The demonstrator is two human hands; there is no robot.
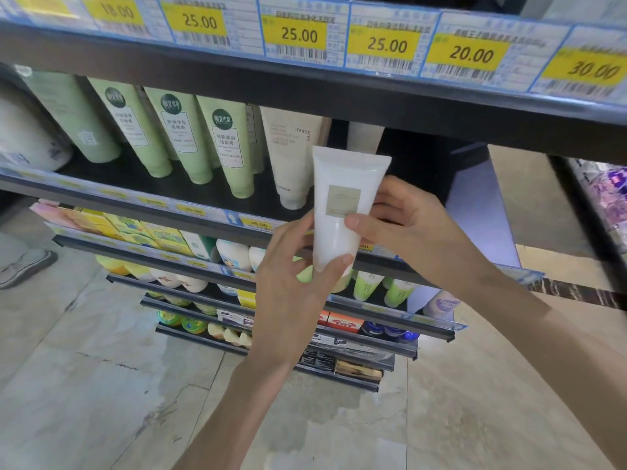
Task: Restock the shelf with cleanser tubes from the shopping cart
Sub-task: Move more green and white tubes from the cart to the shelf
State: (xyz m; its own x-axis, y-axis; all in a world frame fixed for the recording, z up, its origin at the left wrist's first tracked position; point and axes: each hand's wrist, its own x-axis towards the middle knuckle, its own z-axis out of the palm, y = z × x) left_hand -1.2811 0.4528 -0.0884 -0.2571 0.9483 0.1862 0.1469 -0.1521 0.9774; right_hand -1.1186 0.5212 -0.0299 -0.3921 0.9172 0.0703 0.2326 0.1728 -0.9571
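- You hold one white cleanser tube (pixel 342 205) between both hands, cap end down and crimped end up, in front of the shelf lip rather than on it.
- Your left hand (pixel 291 286) grips the tube's lower end, the thumb lying across the cap end and the fingers behind it.
- Your right hand (pixel 407 225) grips the tube's middle from the right, the thumb pressed on the front just below the beige label, the other fingers curled round its far side.
- Just beyond your right hand, the dark shelf (pixel 417 171) has an open gap; that looks like the spot this tube is meant for.
- Just beyond your left hand stands a cream innisfree tube (pixel 291 154), and further to the left of it a row of green tubes (pixel 190 137), all cap-down on the same shelf.
- A strip of yellow price tags (pixel 298 35) runs above both hands.
- The shopping cart is out of view, so you cannot tell how many tubes remain in it.
- As a judgement: some of the row is stocked, this tube is not yet placed, and the gap suggests more are needed.
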